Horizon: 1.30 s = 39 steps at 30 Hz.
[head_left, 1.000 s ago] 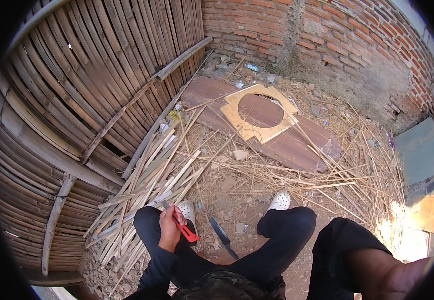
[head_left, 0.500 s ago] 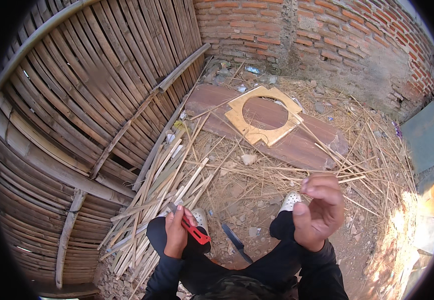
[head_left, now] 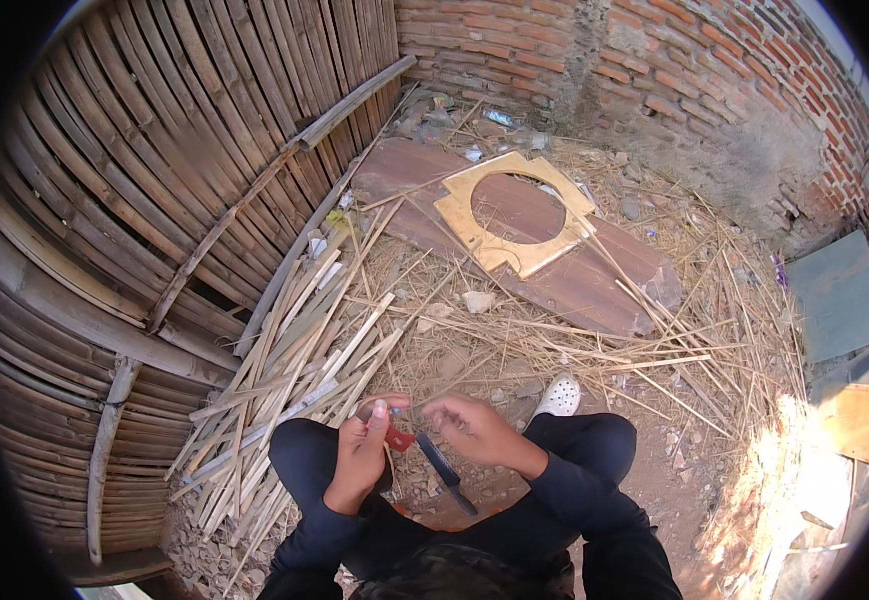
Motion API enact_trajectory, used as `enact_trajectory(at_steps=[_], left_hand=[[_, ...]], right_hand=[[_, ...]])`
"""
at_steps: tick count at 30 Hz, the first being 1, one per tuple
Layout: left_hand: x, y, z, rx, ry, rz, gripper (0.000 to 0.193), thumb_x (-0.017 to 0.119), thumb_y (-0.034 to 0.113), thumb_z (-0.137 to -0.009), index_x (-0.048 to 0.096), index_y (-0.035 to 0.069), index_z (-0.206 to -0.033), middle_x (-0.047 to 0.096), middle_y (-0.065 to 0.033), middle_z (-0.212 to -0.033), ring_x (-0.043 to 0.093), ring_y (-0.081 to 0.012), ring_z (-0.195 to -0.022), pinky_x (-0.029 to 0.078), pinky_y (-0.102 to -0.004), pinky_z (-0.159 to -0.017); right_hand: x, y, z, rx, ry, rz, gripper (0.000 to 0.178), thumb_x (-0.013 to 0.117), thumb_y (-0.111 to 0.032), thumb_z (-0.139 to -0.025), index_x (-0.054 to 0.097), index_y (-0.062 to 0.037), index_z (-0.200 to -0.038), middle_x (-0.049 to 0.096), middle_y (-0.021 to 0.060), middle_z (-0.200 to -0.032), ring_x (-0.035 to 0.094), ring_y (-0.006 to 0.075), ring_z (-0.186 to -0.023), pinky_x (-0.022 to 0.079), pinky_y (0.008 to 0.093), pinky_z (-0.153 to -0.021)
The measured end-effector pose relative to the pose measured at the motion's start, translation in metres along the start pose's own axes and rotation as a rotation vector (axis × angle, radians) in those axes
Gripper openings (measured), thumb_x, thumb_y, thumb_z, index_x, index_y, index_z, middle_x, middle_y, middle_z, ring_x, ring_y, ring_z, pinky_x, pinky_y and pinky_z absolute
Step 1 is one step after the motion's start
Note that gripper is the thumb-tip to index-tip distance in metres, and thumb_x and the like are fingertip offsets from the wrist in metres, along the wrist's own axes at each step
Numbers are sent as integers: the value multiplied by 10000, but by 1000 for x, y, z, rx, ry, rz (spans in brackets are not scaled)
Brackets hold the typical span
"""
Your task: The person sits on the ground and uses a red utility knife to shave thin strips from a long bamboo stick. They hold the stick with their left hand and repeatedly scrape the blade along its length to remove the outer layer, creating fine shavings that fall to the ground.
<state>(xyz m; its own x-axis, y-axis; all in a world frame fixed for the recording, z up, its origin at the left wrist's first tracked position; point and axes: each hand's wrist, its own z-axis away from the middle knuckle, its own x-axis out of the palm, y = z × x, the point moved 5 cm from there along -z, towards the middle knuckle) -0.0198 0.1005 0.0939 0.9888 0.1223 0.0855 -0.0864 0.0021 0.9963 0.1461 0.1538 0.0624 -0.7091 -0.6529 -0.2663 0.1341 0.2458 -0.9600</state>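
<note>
My left hand (head_left: 359, 450) is closed around a red-handled utility knife (head_left: 399, 437) above my left thigh. The knife's handle sticks out to the right under my fingers, and my grip hides most of the rest. Just right of it, my right hand (head_left: 479, 430) hangs with its fingers loosely bent and apart, nothing visible in them. Its fingertips point at the left hand, a small gap away. Below and between the hands, a dark, long, flat tool with a textured upper part (head_left: 437, 462) lies on the ground between my legs; its kind is unclear.
Pale split bamboo strips (head_left: 294, 370) lie heaped along the bamboo wall (head_left: 184, 160) at left. Ahead, a wooden frame with a round hole (head_left: 459, 212) rests on a brown board (head_left: 614, 290). A brick wall (head_left: 694, 90) closes the back; a grey-green panel (head_left: 839, 295) leans at right.
My right hand has come down and left, from raised over my right knee to beside my left hand. The knife has turned in my left hand, and the view has shifted slightly.
</note>
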Motion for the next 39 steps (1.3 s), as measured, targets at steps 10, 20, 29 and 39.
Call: enact_trajectory(at_steps=[10,20,29,39], left_hand=[[23,-44,-7,-250,-15,291,421,375,317,-1063,618,-8,-1174,626,-99,-1202,568,-159,-1096,410,-300,-974],[-129,24,-51,159,354,-251,429,490,352,-987,590,-10,-1194,662,-130,-1102,620,-204,-1025,456,-331,-909],[-335,-313,-57,-674,445,-1304,800,747,400,-760,403,16,-1372,526,-301,-1253,520,-446,-1177,419,-533,-1000],[-297,-296,-32,-680,444,-1612,456,773,399,-730,644,204,-1121,584,-71,-1204,455,-274,-1232,341,-555,-983]], right_hand=[[31,5,0,138,48,-64,413,661,-144,-829,534,-15,-1201,612,163,-953,631,307,-864,499,383,-778],[-13,5,-1,95,294,-76,289,636,-190,-881,591,11,-1084,548,112,-744,533,210,-621,440,328,-611],[-15,0,-3,110,210,-148,228,620,-218,-941,595,8,-963,565,105,-704,555,170,-605,431,312,-571],[-22,-2,0,134,265,-100,214,637,-199,-929,612,8,-975,560,79,-676,539,138,-585,423,290,-558]])
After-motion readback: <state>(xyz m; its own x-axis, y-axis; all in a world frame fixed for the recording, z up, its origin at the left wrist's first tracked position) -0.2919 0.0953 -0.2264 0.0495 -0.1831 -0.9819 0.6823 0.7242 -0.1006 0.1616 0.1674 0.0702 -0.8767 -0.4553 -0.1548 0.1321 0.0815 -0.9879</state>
